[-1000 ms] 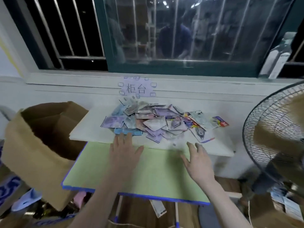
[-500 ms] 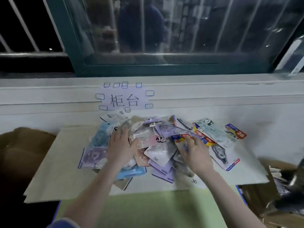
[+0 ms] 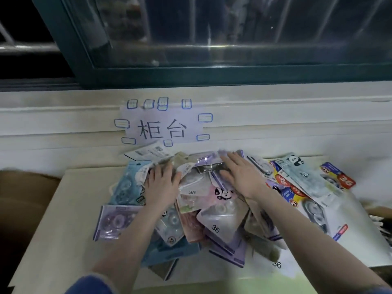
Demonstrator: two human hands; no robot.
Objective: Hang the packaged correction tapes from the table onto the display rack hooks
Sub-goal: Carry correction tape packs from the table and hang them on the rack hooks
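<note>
Both hands lie on a loose heap of packaged correction tapes [image 3: 212, 200] in the middle of the frame, spread over a pale board [image 3: 55, 230] that tops the table. The left hand [image 3: 162, 183] rests flat on the left of the heap, fingers straight and pointing toward the wall, holding nothing. The right hand [image 3: 239, 174] reaches over the top centre of the heap, fingers extended and slightly spread across a purple pack [image 3: 209, 164]; it presses rather than pinches, so no pack is gripped yet. A paper sign [image 3: 162, 128] is taped to the wall just above the heap, below the dark window [image 3: 212, 39]. No display rack or hook shows in this view.

The risk lies in the pile itself: the glossy packs overlap and lean on each other, so pulling one from the middle would likely drag neighbours along, and those at the right edge of the board could slide off. Grabbing several stuck together would also make threading a single hang hole awkward.
</note>
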